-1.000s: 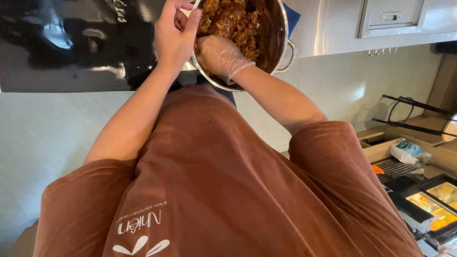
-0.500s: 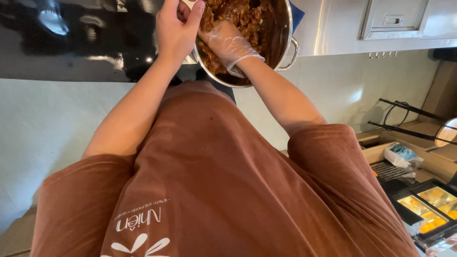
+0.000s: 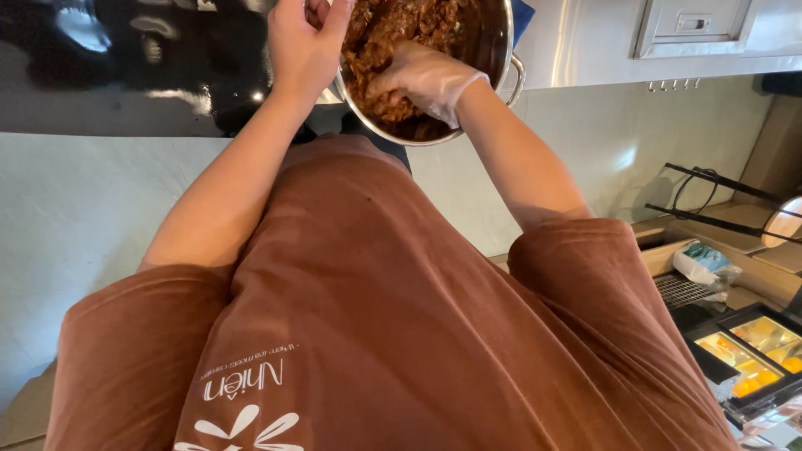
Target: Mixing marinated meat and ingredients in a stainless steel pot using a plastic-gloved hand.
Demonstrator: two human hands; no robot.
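Two hands at round steel pot (image 3: 493,50), by black glass hob's (image 3: 125,75) right edge. Your bare left hand (image 3: 302,46) stays clamped on rim. Gloved right hand (image 3: 428,77) has slid nearer you thru brown minced mix (image 3: 401,25), fingers half-curled; clump held? can't tell. Mixing ongoing.

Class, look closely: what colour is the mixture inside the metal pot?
The mixture in the metal pot is reddish-brown, shown best in the head view.

Warm indoor light, glare on black panel (image 3: 125,67) — sharp, slight edge stretch
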